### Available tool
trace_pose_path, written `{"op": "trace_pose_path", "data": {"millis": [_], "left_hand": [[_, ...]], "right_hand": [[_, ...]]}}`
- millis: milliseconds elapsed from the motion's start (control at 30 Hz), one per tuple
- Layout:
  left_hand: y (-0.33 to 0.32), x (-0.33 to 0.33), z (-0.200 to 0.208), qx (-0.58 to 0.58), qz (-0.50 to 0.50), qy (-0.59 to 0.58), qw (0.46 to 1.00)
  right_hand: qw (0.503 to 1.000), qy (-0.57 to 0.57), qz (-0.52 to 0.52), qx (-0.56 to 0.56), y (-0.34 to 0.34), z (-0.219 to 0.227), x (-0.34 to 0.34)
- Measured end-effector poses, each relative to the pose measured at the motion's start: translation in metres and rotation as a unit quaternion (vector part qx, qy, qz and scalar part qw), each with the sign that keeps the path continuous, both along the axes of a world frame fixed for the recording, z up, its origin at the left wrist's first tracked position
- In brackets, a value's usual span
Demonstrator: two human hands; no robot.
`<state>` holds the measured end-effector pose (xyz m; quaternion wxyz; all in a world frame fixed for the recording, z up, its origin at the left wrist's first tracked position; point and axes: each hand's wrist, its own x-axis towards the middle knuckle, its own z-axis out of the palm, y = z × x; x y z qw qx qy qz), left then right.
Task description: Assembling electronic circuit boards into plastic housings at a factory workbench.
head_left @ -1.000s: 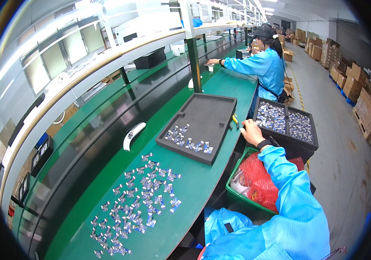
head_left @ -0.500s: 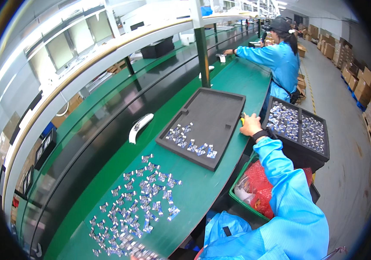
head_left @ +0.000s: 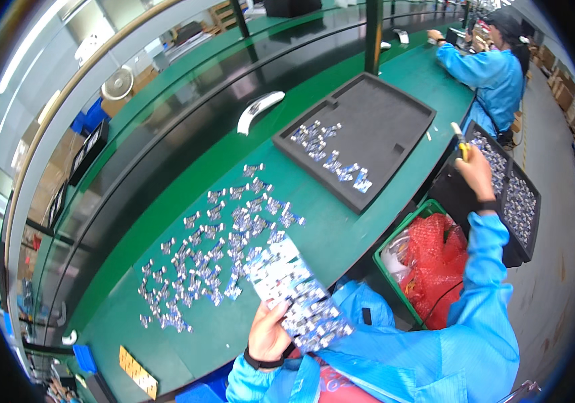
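Note:
My left hand (head_left: 270, 336) is closed on the edge of a panel of small circuit boards (head_left: 307, 305), tilted above the near edge of the green bench. Part of the panel shines white with glare. Out to the right, my right hand (head_left: 476, 171) grips a slim yellow-and-black hand tool (head_left: 462, 144) with a pale tip pointing up; its exact kind cannot be made out. Many loose small blue boards (head_left: 213, 248) lie scattered on the bench left of the panel. Beyond them is a black foam tray (head_left: 388, 114) with several boards grouped along its near left side.
Black divided trays (head_left: 512, 208) full of boards stand right of the bench, beside a green crate (head_left: 395, 282) holding red bubble wrap (head_left: 435, 262). A white curved device (head_left: 260, 111) lies behind the foam tray. Another person (head_left: 485, 74) in blue works further along the bench.
My left hand has come up into view with the panel. My right hand has moved right, from the foam tray's edge to over the divided trays, raising the tool. The view has shifted.

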<state>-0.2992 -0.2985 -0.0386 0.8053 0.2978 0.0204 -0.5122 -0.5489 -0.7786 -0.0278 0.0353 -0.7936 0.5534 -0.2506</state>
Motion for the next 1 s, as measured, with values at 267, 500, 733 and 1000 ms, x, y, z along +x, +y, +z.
{"op": "trace_pose_path", "data": {"millis": [267,500,733,1000], "left_hand": [[-0.062,-0.016,0.003,-0.012,-0.185,-0.036,0.982],[-0.106,-0.056,-0.020,0.022,-0.333,-0.078,0.939],[-0.133,-0.079,-0.033,0.036,-0.377,-0.080,0.922],[-0.149,-0.095,-0.042,0.050,-0.404,-0.065,0.911]], "right_hand": [[0.787,-0.428,0.231,0.380,0.216,-0.037,-0.024],[0.666,-0.498,0.234,0.503,0.275,-0.053,-0.044],[0.652,-0.508,0.201,0.526,0.282,-0.057,-0.068],[0.662,-0.497,0.181,0.530,0.277,-0.066,-0.082]]}}
